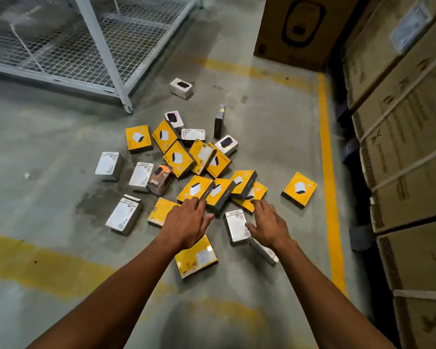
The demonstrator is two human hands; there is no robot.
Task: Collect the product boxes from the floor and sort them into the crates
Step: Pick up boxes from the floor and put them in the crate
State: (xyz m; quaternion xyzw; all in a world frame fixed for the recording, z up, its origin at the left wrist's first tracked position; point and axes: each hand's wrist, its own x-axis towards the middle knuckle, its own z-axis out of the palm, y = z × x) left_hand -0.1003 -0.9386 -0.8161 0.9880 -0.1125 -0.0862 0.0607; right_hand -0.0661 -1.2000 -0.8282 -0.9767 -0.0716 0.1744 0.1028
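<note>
Both hands out over the box pile, nothing picked up yet.

Only the head view here, so: our left hand (186, 220) and right hand (268, 224) are both spread, fingers pretty much straight, holding nothing, reaching down toward the nearest yellow boxes (195, 188) in the middle of the heap. The product boxes are scattered across the concrete floor (48, 197), yellow ones overlapping each other in the centre, white boxes (124, 214) more around the edges, one small white one (181, 88) sitting well apart near the wire rack (86, 46). We'd guess the open hands are lined up to scoop two at once. No crates in sight, so we can't tell what's in them. Stacked cardboard cartons (408, 147) line the right side behind the yellow floor line (329, 172).
</note>
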